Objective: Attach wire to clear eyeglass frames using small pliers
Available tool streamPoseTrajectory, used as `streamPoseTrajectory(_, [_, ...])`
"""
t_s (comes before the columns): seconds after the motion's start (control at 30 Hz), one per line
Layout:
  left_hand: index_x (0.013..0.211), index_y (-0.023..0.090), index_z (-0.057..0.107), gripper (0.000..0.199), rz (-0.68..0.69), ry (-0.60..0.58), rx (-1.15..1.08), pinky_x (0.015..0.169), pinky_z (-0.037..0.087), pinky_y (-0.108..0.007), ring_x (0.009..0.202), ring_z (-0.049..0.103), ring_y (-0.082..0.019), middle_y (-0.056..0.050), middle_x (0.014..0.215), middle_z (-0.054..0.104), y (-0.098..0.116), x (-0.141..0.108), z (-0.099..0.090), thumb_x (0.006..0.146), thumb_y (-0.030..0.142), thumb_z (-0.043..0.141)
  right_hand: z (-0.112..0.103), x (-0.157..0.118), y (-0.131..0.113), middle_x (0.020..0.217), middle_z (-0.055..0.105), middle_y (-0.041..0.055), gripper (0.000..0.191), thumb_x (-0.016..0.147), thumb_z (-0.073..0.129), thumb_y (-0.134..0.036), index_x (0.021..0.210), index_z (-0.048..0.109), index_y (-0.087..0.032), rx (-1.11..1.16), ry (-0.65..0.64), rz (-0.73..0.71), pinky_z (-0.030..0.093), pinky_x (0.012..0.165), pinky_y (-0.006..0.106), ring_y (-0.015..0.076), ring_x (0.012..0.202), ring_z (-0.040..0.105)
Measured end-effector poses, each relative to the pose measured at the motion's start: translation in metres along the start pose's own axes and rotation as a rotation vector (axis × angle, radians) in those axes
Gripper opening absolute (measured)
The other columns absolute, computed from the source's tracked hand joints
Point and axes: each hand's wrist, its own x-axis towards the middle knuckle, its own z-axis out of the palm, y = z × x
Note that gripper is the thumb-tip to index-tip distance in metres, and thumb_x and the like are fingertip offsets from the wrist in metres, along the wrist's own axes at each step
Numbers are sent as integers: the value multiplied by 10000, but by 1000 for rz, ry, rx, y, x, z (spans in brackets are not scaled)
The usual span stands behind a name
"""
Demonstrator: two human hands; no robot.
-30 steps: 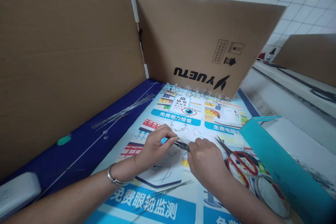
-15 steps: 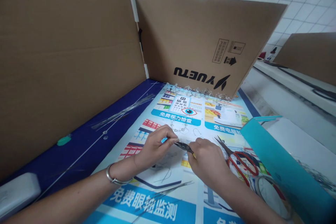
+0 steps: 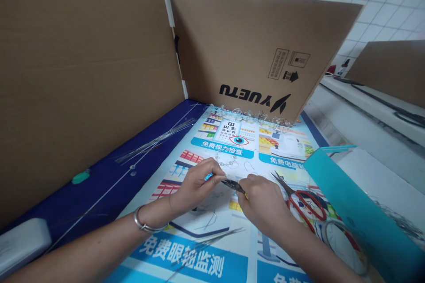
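While small black pliers (image 3: 233, 185) were gripped, a clear beaded wire strand (image 3: 226, 162) lay just beyond

From the head view, the pliers were seen held in the fingers of the right hand (image 3: 262, 201), their tip just beside the left hand (image 3: 198, 184), which was closed in a narrow pinch on a tiny blue piece (image 3: 208, 177). Beneath them, a glossy blue-and-white printed poster (image 3: 219, 265) was spread, with the strand lying on it. Red-handled steel scissors (image 3: 305, 205) were placed to the right, near a teal plastic folder (image 3: 352, 216). A silver bangle (image 3: 145, 225) was worn on the left wrist, and tan cardboard panels (image 3: 252, 44) were stood behind.
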Motion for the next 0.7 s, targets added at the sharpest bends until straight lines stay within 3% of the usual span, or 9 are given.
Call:
streamPoseTrajectory(0.27, [735,152,527,64,8,2,21,619,391,-247,663,493,-109,-15,688,538,1,1,-1,797,145,541,2,0,2,785,579,15,162,811,411,-254,776,559,-200,23,8,-2,224,546,257,144,704,520])
streamPoseTrajectory(0.7, [745,159,535,46,-11,51,49,610,391,-251,651,484,-115,-10,675,524,-2,0,0,789,170,547,1,0,0,834,575,43,184,817,418,-273,822,579,-185,48,-34,23,309,616,265,173,781,522])
